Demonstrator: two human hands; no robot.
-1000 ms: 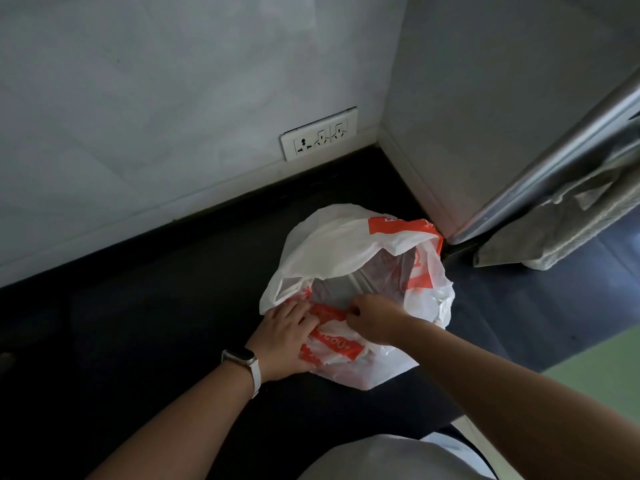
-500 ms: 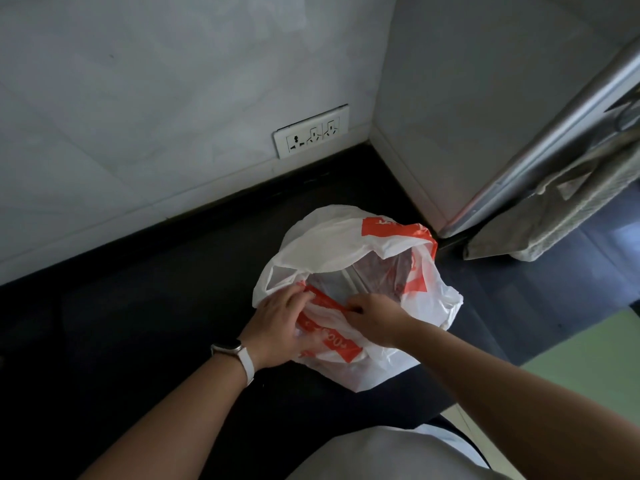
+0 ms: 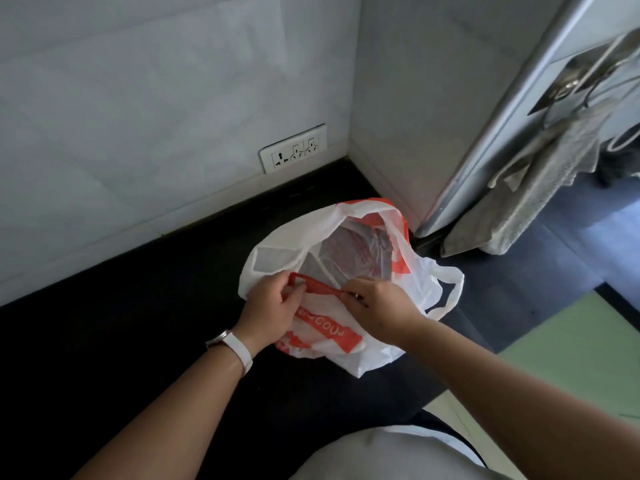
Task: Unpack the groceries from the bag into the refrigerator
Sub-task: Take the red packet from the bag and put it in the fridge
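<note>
Head | bag (image 3: 287, 245) mouth wider than before | left hand (image 3: 268, 308), right hand (image 3: 382, 306) pinch its near rim | contents likely reachable

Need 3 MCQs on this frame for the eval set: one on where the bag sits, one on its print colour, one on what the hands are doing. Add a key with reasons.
1. Where does the plastic bag sit?
A. on the black counter, near the wall corner
B. on the green floor
C. hanging from a door handle

2. What colour is the print on the bag?
A. blue
B. orange-red
C. black

3. What are the hands doing?
A. both rest flat on the counter
B. one lifts an item out of the bag
C. the left hand and the right hand each grip the bag's near rim

Key:
1 A: the bag rests on the dark surface below the wall socket.
2 B: orange-red bands show on the white plastic.
3 C: fingers of both hands are curled on the rim, and the bag's mouth is open.
</note>
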